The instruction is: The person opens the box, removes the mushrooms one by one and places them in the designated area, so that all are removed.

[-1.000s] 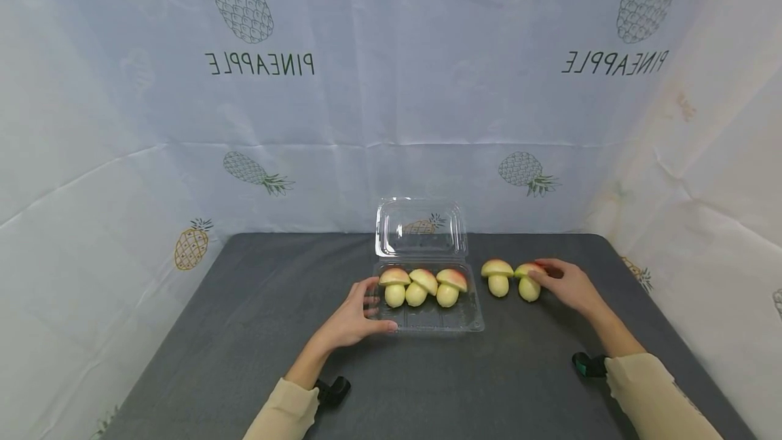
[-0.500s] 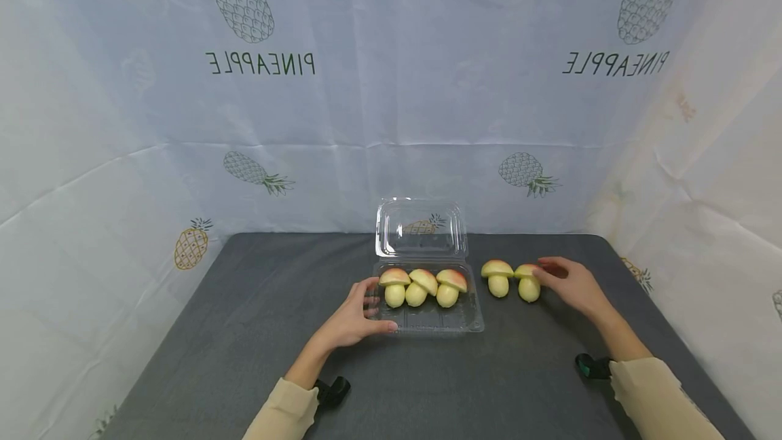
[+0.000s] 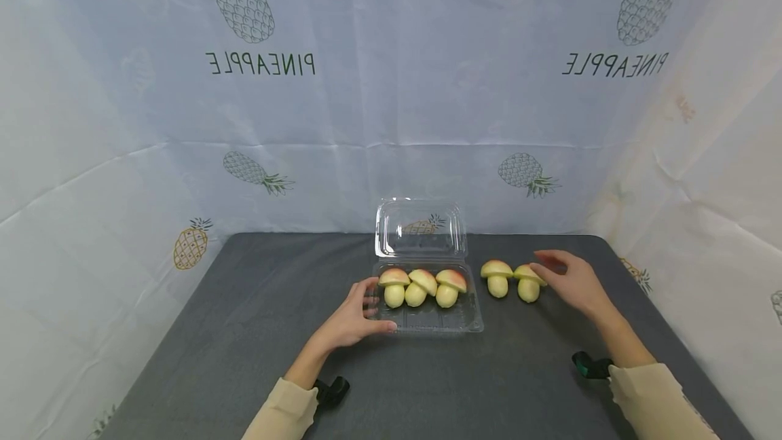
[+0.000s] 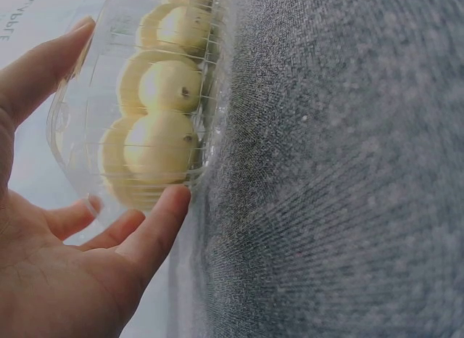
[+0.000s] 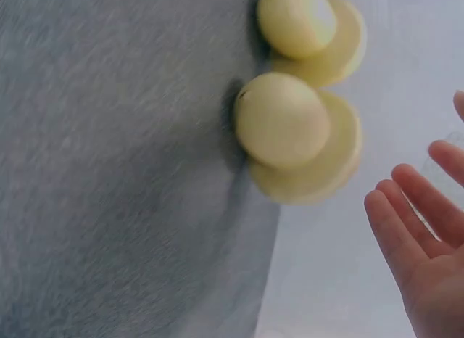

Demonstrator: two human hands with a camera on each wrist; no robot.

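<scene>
My left hand (image 3: 347, 321) grips the near left corner of a clear plastic clamshell box (image 3: 430, 322), thumb on the front rim and fingers along the left side. Three toy mushrooms with red-and-yellow caps lie in a row in the box: a left one (image 3: 394, 295), a middle one (image 3: 416, 295) and a right one (image 3: 447, 297). Two more lie side by side on the table to the right, a nearer-to-box mushroom (image 3: 497, 285) and an outer mushroom (image 3: 528, 290). My right hand (image 3: 573, 285) hovers beside the outer one with spread fingers and holds nothing.
The box's hinged lid (image 3: 420, 228) stands raised at the back. Dark grey cloth covers the table (image 3: 244, 358). White curtains (image 3: 391, 87) printed with pineapples enclose the back and both sides.
My right hand has let go of the outer mushroom and drawn back a little up and to the right, fingers opening. The left hand and the box have stayed in place.
</scene>
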